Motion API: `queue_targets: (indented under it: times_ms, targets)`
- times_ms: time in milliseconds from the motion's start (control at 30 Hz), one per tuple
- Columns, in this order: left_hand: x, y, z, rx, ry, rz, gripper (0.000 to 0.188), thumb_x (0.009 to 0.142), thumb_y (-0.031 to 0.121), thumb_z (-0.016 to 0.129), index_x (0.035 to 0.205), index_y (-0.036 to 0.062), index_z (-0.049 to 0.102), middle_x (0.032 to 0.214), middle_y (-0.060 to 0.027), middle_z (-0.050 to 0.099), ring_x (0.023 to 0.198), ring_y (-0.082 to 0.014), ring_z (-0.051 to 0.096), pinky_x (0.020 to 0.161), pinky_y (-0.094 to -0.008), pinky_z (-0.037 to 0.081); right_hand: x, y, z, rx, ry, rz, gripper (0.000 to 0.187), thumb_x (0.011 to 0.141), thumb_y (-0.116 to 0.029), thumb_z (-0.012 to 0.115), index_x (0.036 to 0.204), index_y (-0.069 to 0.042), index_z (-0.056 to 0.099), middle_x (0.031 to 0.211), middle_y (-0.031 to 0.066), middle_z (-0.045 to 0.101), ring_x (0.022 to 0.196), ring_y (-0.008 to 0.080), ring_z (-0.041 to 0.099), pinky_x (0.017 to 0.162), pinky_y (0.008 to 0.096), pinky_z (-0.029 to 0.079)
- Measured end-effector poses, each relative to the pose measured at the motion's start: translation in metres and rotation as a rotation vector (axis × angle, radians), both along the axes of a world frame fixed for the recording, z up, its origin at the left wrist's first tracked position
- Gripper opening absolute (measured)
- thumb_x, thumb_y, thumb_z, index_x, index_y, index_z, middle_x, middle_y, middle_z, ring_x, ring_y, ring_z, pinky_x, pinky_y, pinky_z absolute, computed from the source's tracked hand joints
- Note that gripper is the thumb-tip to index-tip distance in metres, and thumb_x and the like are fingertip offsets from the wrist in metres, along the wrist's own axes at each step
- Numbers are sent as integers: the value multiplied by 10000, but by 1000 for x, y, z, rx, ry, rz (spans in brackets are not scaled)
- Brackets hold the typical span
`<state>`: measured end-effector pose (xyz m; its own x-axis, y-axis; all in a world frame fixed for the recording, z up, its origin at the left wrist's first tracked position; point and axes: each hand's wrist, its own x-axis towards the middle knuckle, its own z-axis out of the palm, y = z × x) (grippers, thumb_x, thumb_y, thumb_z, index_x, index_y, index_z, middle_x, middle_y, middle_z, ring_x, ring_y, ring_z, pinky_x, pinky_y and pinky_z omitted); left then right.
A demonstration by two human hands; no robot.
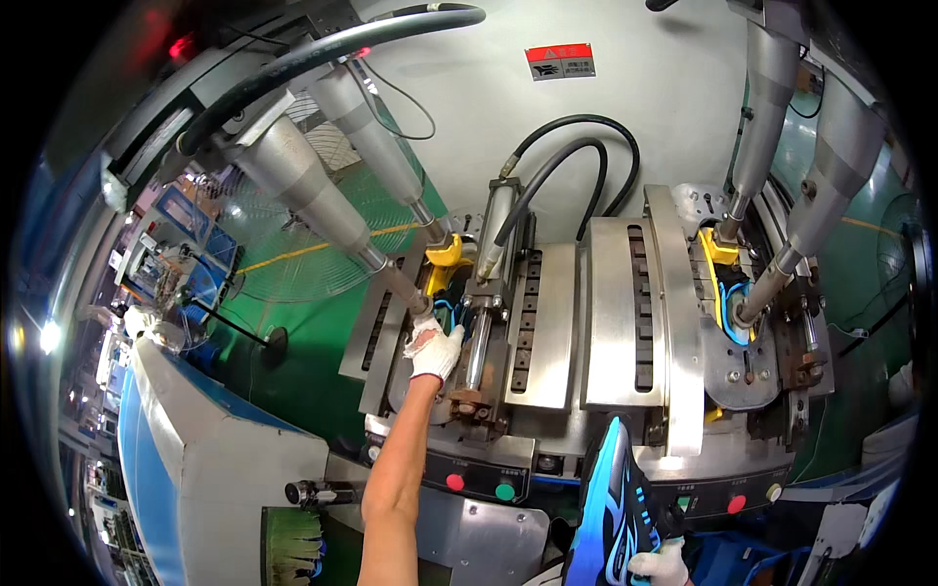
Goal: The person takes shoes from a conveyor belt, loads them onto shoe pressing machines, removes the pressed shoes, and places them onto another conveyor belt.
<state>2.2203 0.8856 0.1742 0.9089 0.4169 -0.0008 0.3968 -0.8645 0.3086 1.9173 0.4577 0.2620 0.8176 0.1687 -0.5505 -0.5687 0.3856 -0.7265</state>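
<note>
My left hand point(434, 354), in a white glove, reaches into the left station of a press machine. It is at the lower end of a metal press rod point(399, 285), by a black shoe with blue cords point(446, 311) beneath yellow pads point(445, 252). The thumb sticks out to the side; the other fingers are partly hidden, so their grip is unclear. At the bottom edge, my gloved right hand point(664, 564) grips a blue and black sneaker point(614, 513), toe pointing up and away. A blue-trimmed shoe point(731, 311) sits under two rods in the right station.
Steel side blocks point(542, 327) and a hydraulic cylinder point(498, 225) stand between the stations. Black hoses point(586, 122) arch behind. Red point(454, 482) and green buttons point(505, 490) line the front panel. A wire-guarded fan point(303, 234) stands on the green floor at left.
</note>
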Motion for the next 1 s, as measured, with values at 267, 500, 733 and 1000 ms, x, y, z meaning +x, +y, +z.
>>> queue_targets:
  times_ms: [267, 500, 733, 1000]
  targets:
    - [75, 26, 2, -159, -17, 22, 749, 751, 380, 801, 1309, 16, 459, 1332, -281, 578, 1243, -428, 581, 1022, -504, 485, 9, 5, 4, -108, 68, -19, 565, 796, 5, 638, 1350, 29, 527, 1017, 125, 703, 809, 186, 686, 695, 324, 582]
    - [-14, 19, 93, -144, -194, 55, 815, 760, 384, 801, 1365, -39, 455, 1281, -283, 626, 1205, -420, 610, 1014, -489, 491, 28, 38, 6, -114, -93, 53, 527, 805, 11, 625, 1326, 22, 546, 973, 113, 703, 774, 162, 675, 658, 297, 571]
    - [-245, 6, 130, -563, -536, 190, 652, 721, 194, 871, 1248, -11, 548, 1121, -188, 685, 1029, -256, 674, 927, -378, 521, 89, 125, -7, 4, -86, 171, 368, 837, -78, 749, 1193, -28, 669, 885, 4, 665, 739, 96, 614, 646, 271, 520]
    - [-487, -26, -11, -363, -141, 844, 619, 694, 122, 862, 1230, 24, 568, 1054, -152, 683, 980, -302, 668, 925, -416, 530, 286, 379, -24, -198, -209, 192, 264, 798, -30, 728, 991, -121, 573, 891, 102, 619, 761, 276, 631, 503, 465, 573]
